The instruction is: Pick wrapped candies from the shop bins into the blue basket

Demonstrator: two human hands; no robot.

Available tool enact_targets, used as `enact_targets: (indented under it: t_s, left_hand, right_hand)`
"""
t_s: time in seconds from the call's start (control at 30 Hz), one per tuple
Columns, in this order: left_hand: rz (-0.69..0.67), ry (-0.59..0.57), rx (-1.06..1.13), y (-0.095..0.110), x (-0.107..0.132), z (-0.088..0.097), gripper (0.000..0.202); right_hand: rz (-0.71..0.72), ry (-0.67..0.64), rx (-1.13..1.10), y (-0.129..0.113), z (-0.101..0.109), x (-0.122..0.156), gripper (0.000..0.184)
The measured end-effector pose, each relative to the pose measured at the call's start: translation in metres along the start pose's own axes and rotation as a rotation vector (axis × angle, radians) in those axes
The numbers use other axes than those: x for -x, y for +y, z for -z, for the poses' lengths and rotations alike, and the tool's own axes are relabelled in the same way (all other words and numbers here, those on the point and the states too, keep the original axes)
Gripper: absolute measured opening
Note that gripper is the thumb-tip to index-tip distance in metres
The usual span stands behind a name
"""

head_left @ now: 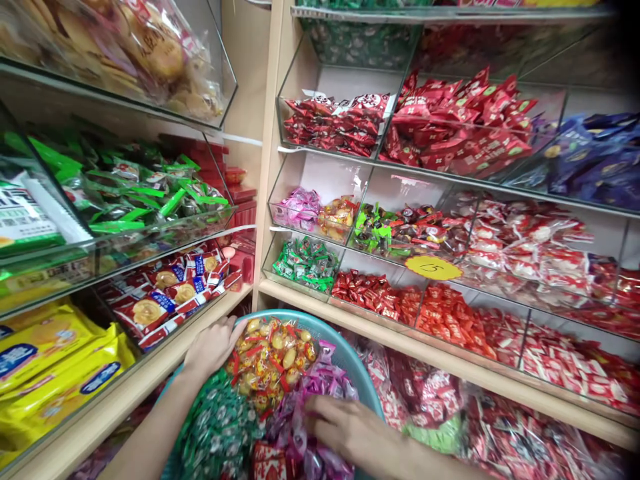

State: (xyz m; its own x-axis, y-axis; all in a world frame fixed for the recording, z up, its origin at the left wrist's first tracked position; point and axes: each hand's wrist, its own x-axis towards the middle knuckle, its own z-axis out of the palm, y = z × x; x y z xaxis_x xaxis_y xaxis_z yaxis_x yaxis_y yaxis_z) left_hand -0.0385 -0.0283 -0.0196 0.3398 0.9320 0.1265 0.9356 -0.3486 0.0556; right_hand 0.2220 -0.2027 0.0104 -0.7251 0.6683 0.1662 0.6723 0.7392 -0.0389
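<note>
Head view: My left hand (213,345) is at the rim of the teal basin (361,368), fingers bent, presumably to steady it; the tips are hidden, so I cannot tell whether they grip. My right hand (345,427), partly curled, is over purple-wrapped candies (336,380) in the basin; any hold is unconfirmed. Gold-wrapped candies (276,353) lie right of my left hand, green-wrapped candies (217,420) nearer me, grouped apparently by kind.

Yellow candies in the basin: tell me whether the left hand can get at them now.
Likely yes: the left hand is at the rim of the teal basin, close beside the yellow candies, which lie mostly uncovered; the right hand is over the purple candies.
</note>
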Motion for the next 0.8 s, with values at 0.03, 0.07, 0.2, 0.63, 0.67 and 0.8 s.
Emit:
enact_targets:
  t_s: [0.03, 0.07, 0.2, 0.63, 0.67, 0.8]
  left_hand:
    - [0.003, 0.0, -0.003, 0.0, 0.0, 0.0, 0.048]
    - [0.004, 0.0, -0.005, 0.0, 0.0, 0.001, 0.049]
    - [0.01, 0.009, 0.007, 0.002, 0.0, 0.002, 0.05]
    - [-0.035, -0.013, -0.067, -0.001, 0.001, -0.002, 0.046]
    - [-0.053, -0.027, -0.108, -0.002, 0.001, -0.003, 0.045]
    - [-0.124, -0.024, -0.225, -0.007, 0.002, -0.009, 0.057]
  right_hand:
    - [-0.043, 0.027, -0.011, 0.005, 0.003, -0.001, 0.021]
    - [-0.095, 0.054, -0.028, 0.011, 0.007, -0.001, 0.021]
    - [-0.273, 0.101, -0.122, 0.034, 0.014, 0.006, 0.021]
    - [-0.282, -0.034, 0.021, 0.034, -0.01, -0.001, 0.016]
    - [-0.277, -0.043, 0.055, 0.035, -0.013, -0.001, 0.015]
    - [-0.255, -0.042, 0.091, 0.039, -0.011, 0.001, 0.003]
